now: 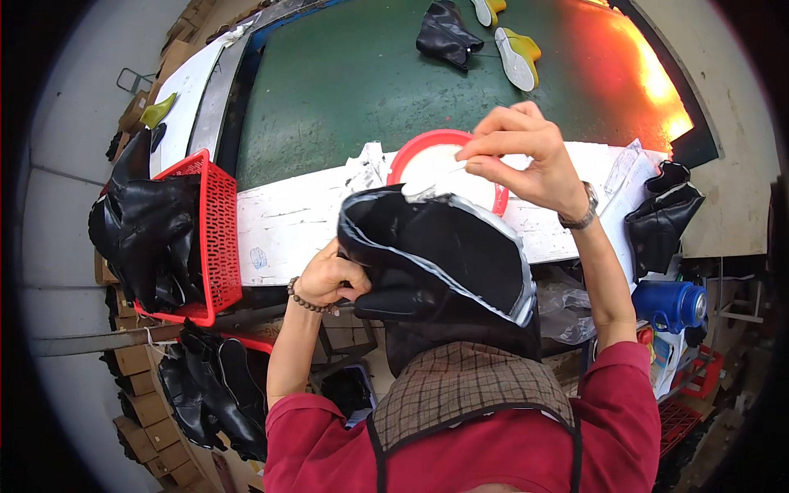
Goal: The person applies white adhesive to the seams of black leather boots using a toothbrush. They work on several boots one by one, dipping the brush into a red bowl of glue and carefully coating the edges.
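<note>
Left hand: the person's left hand (327,279), a dark bead bracelet at the wrist, is curled shut on the lower edge of a black rubbery boot upper (436,263), fingers tucked under the material.
Right hand: the right hand (526,156), a metal wristwatch on the wrist, is raised above the boot upper; thumb and forefinger are pressed together, pinching a thin white stick (457,168) whose tip points toward the bowl.
Boot upper: black, glossy, with a pale grey band running along its open edge; it sits in front of the person's chest, between the two hands, its top edge overlapping the near rim of the bowl.
Bowl: a round red plastic bowl (411,152) with white contents, resting on the white paper-covered bench edge (288,218), just behind the boot upper.
Belt: a dark green conveyor surface (353,82) beyond the bench, lit orange at its far right.
On the belt: one black boot upper (446,34) and two yellow soles with white undersides (518,56), well apart from the hands.
Left side: a red plastic mesh basket (215,238) filled with black boot uppers (148,238); more black pieces lie below it.
Right side: another black boot piece (662,218) at the bench end and a blue lidded flask (672,304) beneath it.
Clothing: red sleeves and a brown checked apron (468,382) with black trim.
</note>
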